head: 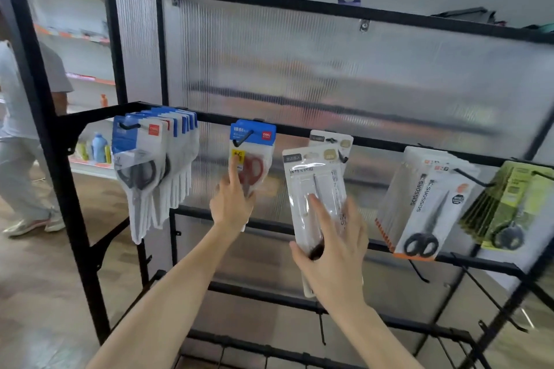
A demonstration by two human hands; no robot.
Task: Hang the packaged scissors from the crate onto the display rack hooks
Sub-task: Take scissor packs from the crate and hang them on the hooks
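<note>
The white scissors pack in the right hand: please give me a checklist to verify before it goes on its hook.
1. Right hand grips the white scissors pack: ok.
2. Target hook has free room: ok, one matching pack hangs there.
3. Pack's hanging hole lined up with hook: not ok, it sits left of the hook.
4. Left hand clear of the path: ok, it touches the red scissors pack.
5. Pack's hole undamaged: cannot tell.

A retail shop. A black display rack (pixel 69 189) with hooks carries rows of packaged scissors (pixel 150 159) across the middle of the frame; at upper and middle left, store shelves (pixel 75 36) hold bottles (pixel 99 147) of goods.
</note>
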